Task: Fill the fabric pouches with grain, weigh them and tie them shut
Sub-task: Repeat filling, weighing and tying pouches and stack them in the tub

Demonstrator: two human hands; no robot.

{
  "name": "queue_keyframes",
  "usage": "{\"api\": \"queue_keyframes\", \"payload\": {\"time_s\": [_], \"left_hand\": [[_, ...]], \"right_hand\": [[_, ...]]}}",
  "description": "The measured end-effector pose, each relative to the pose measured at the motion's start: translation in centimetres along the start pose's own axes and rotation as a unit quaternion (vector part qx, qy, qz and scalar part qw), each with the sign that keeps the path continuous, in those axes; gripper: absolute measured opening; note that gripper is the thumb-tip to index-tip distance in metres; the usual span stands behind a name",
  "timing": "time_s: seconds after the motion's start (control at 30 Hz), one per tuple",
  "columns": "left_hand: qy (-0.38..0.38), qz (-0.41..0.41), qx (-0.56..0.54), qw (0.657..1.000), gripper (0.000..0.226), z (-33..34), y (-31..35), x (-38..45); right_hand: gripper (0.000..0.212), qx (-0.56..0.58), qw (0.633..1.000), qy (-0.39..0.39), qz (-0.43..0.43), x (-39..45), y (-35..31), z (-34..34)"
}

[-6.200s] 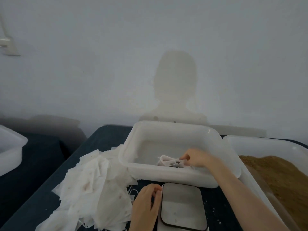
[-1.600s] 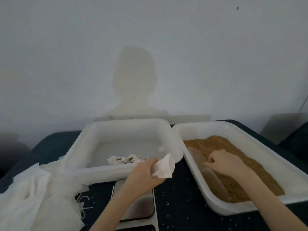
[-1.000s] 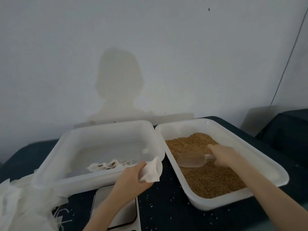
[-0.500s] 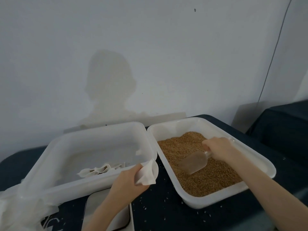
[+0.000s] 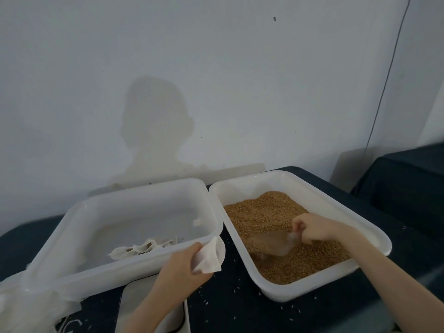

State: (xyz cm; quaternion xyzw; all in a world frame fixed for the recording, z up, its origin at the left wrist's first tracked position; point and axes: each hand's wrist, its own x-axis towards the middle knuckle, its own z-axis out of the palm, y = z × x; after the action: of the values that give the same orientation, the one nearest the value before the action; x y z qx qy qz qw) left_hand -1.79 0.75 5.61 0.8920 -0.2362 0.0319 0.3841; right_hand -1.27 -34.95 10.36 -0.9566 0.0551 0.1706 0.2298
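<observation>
My left hand [image 5: 182, 266] grips an empty white fabric pouch [image 5: 211, 254] with its mouth held open, between the two tubs and above the scale. My right hand [image 5: 312, 229] holds the handle of a clear plastic scoop [image 5: 269, 243] whose blade is dug into the brown grain [image 5: 271, 212] in the right white tub [image 5: 341, 212]. A filled pouch [image 5: 141, 248] lies in the left white tub [image 5: 115, 267].
A kitchen scale [image 5: 134, 306] sits at the near edge, partly under my left forearm. A heap of empty white pouches [image 5: 28, 306] lies at the lower left. Loose grains dot the dark tabletop [image 5: 235, 313]. A wall stands right behind the tubs.
My right hand has pushed the scoop down into the grain, and grain now sits in its blade. My left hand keeps the open pouch in about the same place.
</observation>
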Motion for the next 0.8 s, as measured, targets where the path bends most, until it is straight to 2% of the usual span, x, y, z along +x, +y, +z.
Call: {"api": "queue_keyframes", "payload": {"time_s": [0.2,0.5,0.63,0.73,0.8], "left_hand": [[-0.002,-0.012,-0.007,1.000,0.023,-0.2,0.0,0.0],[0.003,-0.030,-0.011,0.999,0.019,-0.5,0.0,-0.2],[0.005,-0.034,-0.018,0.999,0.019,-0.7,0.2,-0.3],[0.008,-0.034,-0.017,0.999,0.020,-0.7,0.1,-0.5],[0.005,-0.034,-0.002,0.999,0.024,-0.6,-0.1,-0.5]], "right_hand": [[0.025,0.075,0.994,0.078,-0.026,0.1,0.0,0.0],[0.029,0.132,0.980,0.132,-0.066,0.7,-0.5,-0.1],[0.022,0.066,0.983,0.172,-0.023,0.9,-0.3,-0.5],[0.009,-0.079,0.970,0.226,0.033,0.9,0.4,-0.3],[0.016,-0.150,0.955,0.250,0.055,0.7,0.8,-0.2]]}}
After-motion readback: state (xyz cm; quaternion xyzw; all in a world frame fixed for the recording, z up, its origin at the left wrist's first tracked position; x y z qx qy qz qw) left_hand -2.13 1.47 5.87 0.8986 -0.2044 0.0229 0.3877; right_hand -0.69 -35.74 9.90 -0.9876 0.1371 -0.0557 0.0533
